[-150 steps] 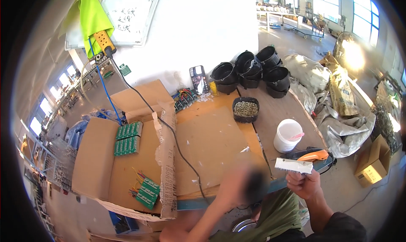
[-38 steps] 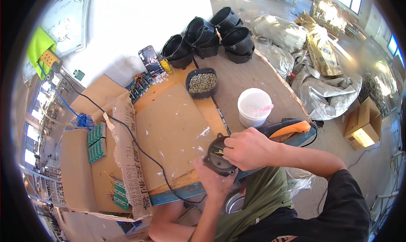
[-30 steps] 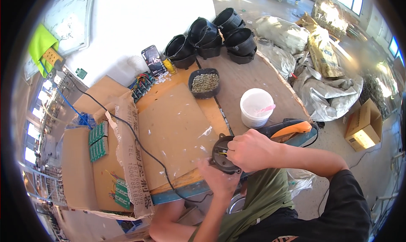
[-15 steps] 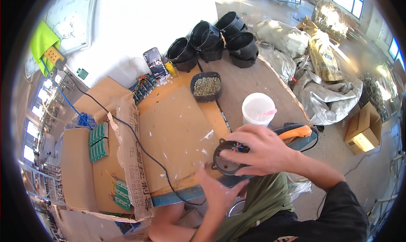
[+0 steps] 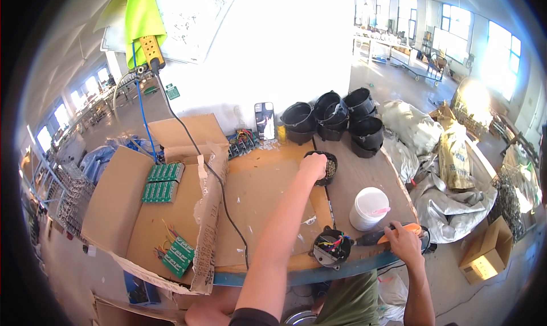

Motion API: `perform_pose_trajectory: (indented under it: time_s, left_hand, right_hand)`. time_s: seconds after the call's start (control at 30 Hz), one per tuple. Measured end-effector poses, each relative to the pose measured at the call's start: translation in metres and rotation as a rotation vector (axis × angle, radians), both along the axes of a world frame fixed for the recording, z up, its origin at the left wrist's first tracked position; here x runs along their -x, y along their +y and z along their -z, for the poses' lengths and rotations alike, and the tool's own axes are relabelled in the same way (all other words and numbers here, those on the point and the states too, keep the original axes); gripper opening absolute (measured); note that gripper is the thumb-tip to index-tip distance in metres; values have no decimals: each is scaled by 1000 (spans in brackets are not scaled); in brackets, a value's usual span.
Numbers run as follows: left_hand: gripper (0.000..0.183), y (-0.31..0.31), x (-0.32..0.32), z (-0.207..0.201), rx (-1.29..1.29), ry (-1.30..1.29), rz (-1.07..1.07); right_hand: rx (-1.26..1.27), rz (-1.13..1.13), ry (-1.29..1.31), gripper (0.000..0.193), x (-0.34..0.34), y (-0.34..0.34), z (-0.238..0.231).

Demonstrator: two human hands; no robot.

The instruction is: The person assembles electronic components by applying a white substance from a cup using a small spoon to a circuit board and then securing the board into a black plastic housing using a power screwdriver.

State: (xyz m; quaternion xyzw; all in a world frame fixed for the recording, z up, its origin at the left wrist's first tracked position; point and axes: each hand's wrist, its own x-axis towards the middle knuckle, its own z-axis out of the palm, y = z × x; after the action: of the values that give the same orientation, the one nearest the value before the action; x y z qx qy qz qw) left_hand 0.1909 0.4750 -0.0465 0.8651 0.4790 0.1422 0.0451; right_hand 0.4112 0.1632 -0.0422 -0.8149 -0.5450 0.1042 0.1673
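My left hand [image 5: 313,167] reaches across the table into a black bowl [image 5: 329,182] of small brassy pieces [image 5: 331,167], likely screws. Its fingers are drawn together, but their tips are hidden, so whatever they grip cannot be seen. At the right, my right hand [image 5: 407,245] wraps round an orange and black electric screwdriver [image 5: 415,228], which lies near the table's front edge. Between my arms sits a round black housing [image 5: 332,256] with coloured wires inside, close to that edge. Neither hand touches it.
A white tub [image 5: 364,213] stands behind the screwdriver. Several black buckets [image 5: 298,121] are stacked at the back, by a phone [image 5: 264,122]. On the left, a cardboard box [image 5: 111,203] holds green circuit boards [image 5: 163,182]; a black cable [image 5: 219,186] crosses it. Sacks [image 5: 450,203] lie at right.
Both hands have left the black housing, which now sits on the table. My left hand went forward to the bowl, my right hand rightward onto the screwdriver. The view has tilted up.
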Motion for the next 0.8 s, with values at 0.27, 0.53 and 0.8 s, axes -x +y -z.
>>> perform_pose_trajectory:
  time_s: [0.27, 0.53, 0.8]
  left_hand:
    - [13, 12, -13, -8, -146, -68, -36]
    - [6, 17, 1, 15, -1, -428, -172]
    - [5, 14, 3, 28, 301, -938, -223]
  right_hand:
    - [-141, 59, -42, 39, -1, 22, 22]
    - [-622, 142, 831, 41, -28, 0, 18]
    - [-794, -317, 2197, 70, -17, -34, -20]
